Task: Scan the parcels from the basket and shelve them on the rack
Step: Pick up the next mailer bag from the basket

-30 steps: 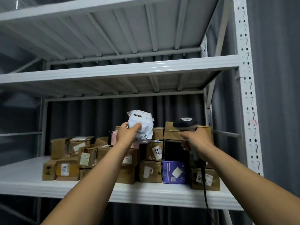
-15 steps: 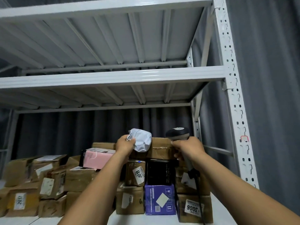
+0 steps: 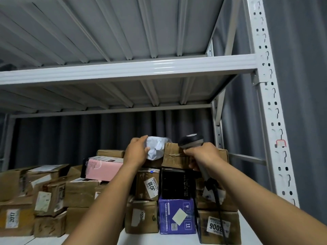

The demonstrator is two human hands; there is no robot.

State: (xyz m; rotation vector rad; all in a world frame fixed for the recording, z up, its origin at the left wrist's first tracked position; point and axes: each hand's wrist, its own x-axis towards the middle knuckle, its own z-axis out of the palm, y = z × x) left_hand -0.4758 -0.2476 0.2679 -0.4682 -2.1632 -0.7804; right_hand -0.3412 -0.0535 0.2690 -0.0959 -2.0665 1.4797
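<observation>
While reaching to the top of the stack, grips white bag (image 3: 156,148) with left hand (image 3: 137,152), fingers and thumb curled round its near side. Holds it in the gap just left of top brown box (image 3: 175,156), touching that box's end and apparently resting on the carton beneath; likely put there for support, being soft and prone to slump. Clasps scanner (image 3: 191,140) in right hand (image 3: 201,156), handle in fist, head up beside the brown box's top edge, cord (image 3: 218,206) trailing down past the cartons; probably kept raised and off to the right to avoid knocking the pile. Judged as the shelving step for this 1 parcel. Shows no basket. Piled on 1 shelf of rack (image 3: 123,71): pink box (image 3: 100,167) lying left of the wrist, black box (image 3: 175,183) and purple box (image 3: 177,216) stacked below. Risks the bag tipping backward off the pile once let go, so worth seating firmly before releasing.
</observation>
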